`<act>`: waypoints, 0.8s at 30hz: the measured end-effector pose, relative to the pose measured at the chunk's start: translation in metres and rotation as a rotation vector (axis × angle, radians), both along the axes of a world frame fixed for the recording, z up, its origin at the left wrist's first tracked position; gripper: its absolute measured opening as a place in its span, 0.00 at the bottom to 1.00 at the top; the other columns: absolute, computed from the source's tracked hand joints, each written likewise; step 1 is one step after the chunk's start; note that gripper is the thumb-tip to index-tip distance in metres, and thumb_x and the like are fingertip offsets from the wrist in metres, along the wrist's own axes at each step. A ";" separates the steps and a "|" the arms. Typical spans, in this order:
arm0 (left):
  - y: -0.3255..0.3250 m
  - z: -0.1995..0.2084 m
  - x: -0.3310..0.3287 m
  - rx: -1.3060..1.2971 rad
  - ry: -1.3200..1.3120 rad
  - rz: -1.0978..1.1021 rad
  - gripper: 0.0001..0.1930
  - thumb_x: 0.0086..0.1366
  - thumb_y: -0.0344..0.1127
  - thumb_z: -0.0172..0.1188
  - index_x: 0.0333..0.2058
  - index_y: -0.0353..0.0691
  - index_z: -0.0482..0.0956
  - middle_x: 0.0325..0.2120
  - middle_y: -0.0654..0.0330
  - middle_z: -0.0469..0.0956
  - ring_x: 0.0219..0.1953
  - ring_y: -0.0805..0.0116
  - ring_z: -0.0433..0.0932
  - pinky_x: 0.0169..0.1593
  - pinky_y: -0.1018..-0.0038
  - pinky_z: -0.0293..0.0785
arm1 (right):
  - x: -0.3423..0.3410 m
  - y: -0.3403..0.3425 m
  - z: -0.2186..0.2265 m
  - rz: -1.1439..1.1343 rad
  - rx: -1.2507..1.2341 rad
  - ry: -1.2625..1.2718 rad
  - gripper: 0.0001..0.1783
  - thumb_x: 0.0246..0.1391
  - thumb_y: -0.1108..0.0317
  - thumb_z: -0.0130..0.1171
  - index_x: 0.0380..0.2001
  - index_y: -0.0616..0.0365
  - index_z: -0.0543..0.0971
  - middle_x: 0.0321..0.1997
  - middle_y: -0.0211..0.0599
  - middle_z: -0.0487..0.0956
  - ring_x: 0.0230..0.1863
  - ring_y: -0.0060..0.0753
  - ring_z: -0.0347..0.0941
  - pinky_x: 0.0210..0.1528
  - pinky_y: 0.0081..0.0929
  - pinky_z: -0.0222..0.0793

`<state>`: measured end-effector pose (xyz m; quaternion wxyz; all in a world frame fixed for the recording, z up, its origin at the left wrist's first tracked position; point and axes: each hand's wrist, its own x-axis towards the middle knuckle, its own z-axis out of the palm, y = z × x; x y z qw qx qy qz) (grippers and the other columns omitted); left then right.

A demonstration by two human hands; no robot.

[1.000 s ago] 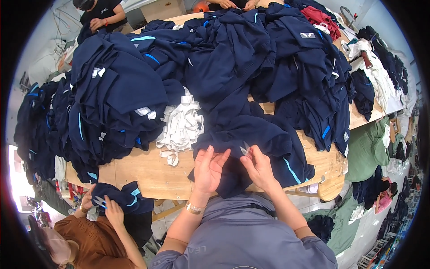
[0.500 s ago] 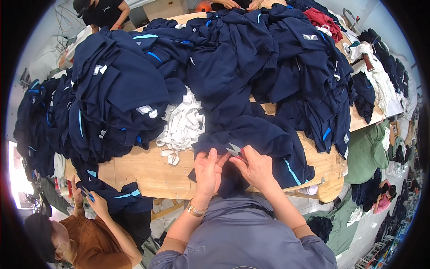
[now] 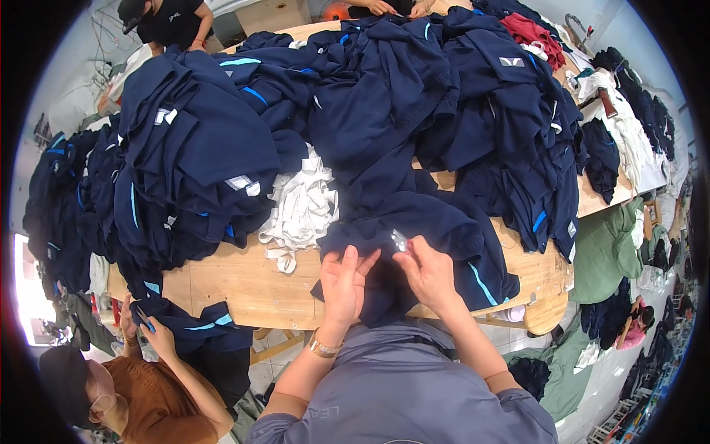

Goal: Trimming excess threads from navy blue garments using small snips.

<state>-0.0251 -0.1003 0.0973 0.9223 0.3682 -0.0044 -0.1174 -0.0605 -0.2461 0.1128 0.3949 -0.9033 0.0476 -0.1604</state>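
A navy garment (image 3: 414, 214) with a light blue stripe lies on the table edge in front of me. My left hand (image 3: 345, 285), palm partly turned up, holds its near edge between thumb and fingers; the exact grip is partly hidden. My right hand (image 3: 430, 277) is closed round small thread snips (image 3: 400, 240), whose metal blades point up and away, just right of my left fingertips. The blades are blurred and apart from my left hand. A heap of white tape strips (image 3: 302, 203) lies left of the garment.
Large piles of navy garments (image 3: 200, 126) cover the wooden table (image 3: 244, 285). A red cloth (image 3: 532, 37) lies at the far right. At lower left a co-worker in a brown shirt (image 3: 159, 399) handles a navy piece; other people stand at the far side.
My right hand has moved slightly right, away from my left fingertips, and the snips have turned and blurred. My left hand has hardly moved.
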 end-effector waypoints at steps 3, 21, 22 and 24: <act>0.000 -0.004 0.000 -0.007 -0.011 0.003 0.08 0.67 0.30 0.45 0.42 0.37 0.69 0.40 0.56 0.75 0.43 0.65 0.76 0.52 0.63 0.72 | -0.003 0.004 -0.001 0.060 -0.103 -0.030 0.20 0.52 0.49 0.54 0.23 0.56 0.67 0.18 0.38 0.73 0.18 0.44 0.71 0.17 0.31 0.62; -0.004 0.011 -0.001 0.099 0.053 0.037 0.03 0.66 0.29 0.48 0.33 0.36 0.67 0.33 0.60 0.74 0.39 0.71 0.75 0.51 0.63 0.72 | -0.001 0.004 0.002 0.064 -0.193 -0.028 0.19 0.48 0.54 0.59 0.20 0.56 0.68 0.17 0.37 0.71 0.16 0.41 0.69 0.18 0.30 0.61; -0.003 0.008 -0.001 0.095 0.036 0.030 0.04 0.66 0.29 0.48 0.34 0.36 0.68 0.33 0.59 0.74 0.39 0.70 0.75 0.50 0.63 0.72 | -0.001 0.004 0.002 0.075 -0.209 -0.034 0.19 0.48 0.53 0.60 0.20 0.56 0.68 0.17 0.36 0.71 0.16 0.40 0.69 0.17 0.29 0.60; -0.001 0.003 -0.002 0.091 0.018 0.024 0.04 0.66 0.30 0.48 0.34 0.35 0.68 0.34 0.59 0.74 0.39 0.70 0.75 0.50 0.64 0.73 | -0.001 0.006 0.004 0.081 -0.214 -0.029 0.19 0.47 0.53 0.60 0.20 0.56 0.69 0.16 0.36 0.71 0.16 0.40 0.69 0.18 0.29 0.60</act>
